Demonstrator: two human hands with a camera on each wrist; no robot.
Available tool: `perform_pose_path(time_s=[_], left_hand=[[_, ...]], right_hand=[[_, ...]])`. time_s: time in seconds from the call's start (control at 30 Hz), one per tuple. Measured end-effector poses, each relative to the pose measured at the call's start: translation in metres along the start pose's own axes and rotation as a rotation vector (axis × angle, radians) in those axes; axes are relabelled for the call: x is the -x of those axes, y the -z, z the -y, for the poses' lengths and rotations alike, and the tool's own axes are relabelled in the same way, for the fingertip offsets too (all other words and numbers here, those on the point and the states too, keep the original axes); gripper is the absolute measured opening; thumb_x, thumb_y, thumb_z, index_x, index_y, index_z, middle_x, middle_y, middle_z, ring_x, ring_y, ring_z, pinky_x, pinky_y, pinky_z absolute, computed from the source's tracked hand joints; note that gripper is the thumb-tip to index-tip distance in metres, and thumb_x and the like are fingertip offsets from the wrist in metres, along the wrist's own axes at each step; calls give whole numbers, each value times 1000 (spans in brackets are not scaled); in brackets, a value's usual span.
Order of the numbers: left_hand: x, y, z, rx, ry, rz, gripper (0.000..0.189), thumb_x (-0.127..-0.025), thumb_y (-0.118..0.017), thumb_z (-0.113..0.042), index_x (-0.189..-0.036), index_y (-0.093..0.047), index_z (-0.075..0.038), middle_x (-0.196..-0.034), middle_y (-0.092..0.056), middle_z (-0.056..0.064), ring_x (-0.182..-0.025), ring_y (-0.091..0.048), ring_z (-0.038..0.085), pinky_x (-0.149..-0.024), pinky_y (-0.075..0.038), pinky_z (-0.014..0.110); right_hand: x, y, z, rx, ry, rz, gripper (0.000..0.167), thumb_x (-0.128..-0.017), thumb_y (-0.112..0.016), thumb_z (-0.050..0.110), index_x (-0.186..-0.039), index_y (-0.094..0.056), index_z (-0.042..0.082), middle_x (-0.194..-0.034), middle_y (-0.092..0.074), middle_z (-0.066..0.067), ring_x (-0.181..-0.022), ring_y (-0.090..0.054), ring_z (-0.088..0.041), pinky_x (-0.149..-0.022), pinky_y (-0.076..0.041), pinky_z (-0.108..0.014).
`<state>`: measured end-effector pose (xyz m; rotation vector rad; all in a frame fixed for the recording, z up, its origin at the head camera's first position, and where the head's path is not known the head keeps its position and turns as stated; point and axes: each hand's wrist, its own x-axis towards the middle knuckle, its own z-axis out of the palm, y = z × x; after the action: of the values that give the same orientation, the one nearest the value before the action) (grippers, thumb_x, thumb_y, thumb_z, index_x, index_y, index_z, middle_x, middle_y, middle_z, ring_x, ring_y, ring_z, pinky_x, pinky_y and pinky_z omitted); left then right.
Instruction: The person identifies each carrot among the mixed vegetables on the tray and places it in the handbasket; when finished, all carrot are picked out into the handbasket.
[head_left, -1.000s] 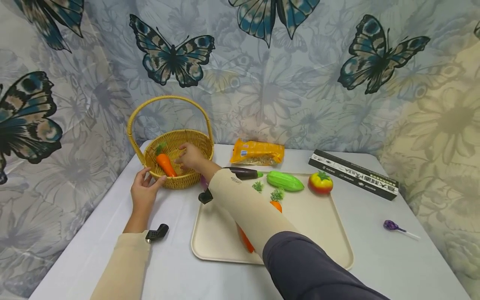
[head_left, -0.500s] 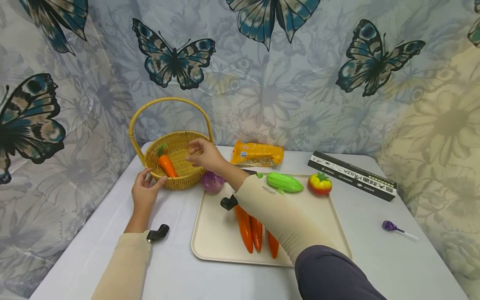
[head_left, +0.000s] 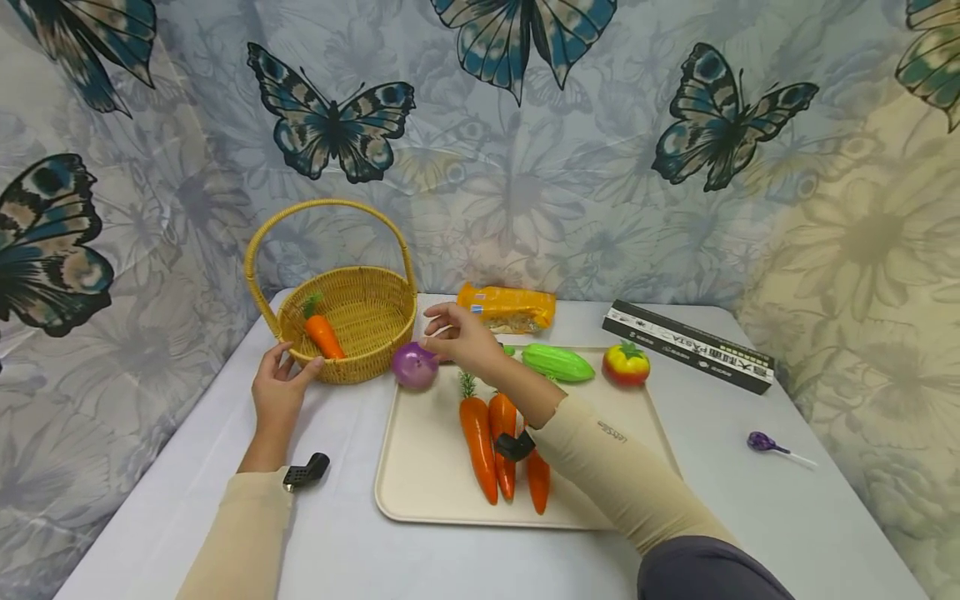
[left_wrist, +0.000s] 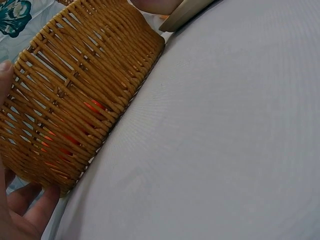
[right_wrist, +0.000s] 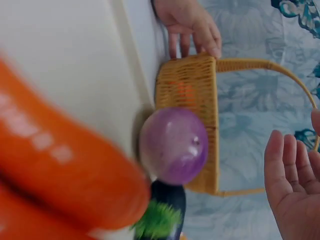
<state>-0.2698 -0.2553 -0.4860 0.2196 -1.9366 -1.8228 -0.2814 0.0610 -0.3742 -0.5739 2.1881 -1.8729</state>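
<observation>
My left hand (head_left: 281, 392) holds the near left side of a wicker basket (head_left: 367, 368), with its thumb at the rim. In the basket lies a carrot (head_left: 324, 335) with a green top. My right hand (head_left: 465, 340) hangs over the back left of a cream tray (head_left: 420, 479), holding nothing, its fingers loosely bent. Just left of it, a purple onion (head_left: 415, 367) sits at the tray's corner, close to the basket. Several carrots (head_left: 478, 433) lie on the tray below my right wrist. A dark eggplant (right_wrist: 175, 192) shows behind the onion in the right wrist view, mostly hidden in the head view.
On the tray's back edge lie a green cucumber-like vegetable (head_left: 558, 363) and a red-yellow tomato (head_left: 626, 364). Behind stand an orange food bag (head_left: 513, 308) and a long black pasta box (head_left: 686, 346). A purple lollipop (head_left: 761, 442) lies right. Butterfly-print cloth hangs behind the table.
My right hand has moved out of the basket, rightward past its rim to above the tray, uncovering the onion and carrots. The left hand has stayed at the basket. The head view shifts slightly.
</observation>
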Motion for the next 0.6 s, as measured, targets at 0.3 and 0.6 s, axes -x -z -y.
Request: perform_pose_path(time_s=[0.3, 0.6], left_hand=[[1, -1, -1, -9, 21, 6, 67, -78, -84, -13, -135, -49, -1, -151, -37, 7, -135, -40, 29, -104, -41, 44], [1, -1, 0, -4, -11, 3, 66, -78, -83, -13, -134, -50, -1, -153, -34, 11, -134, -42, 31, -99, -46, 32]], right_hand=[[56, 33, -16, 67, -15, -80, 44, -88, -72, 6, -128, -54, 6, -105, -59, -14, -90, -62, -26, -73, -60, -38], [95, 60, -26, 127, -73, -161, 47, -87, -74, 10, -130, -53, 7, -110, -57, -17, -93, -62, -27, -77, -59, -41]])
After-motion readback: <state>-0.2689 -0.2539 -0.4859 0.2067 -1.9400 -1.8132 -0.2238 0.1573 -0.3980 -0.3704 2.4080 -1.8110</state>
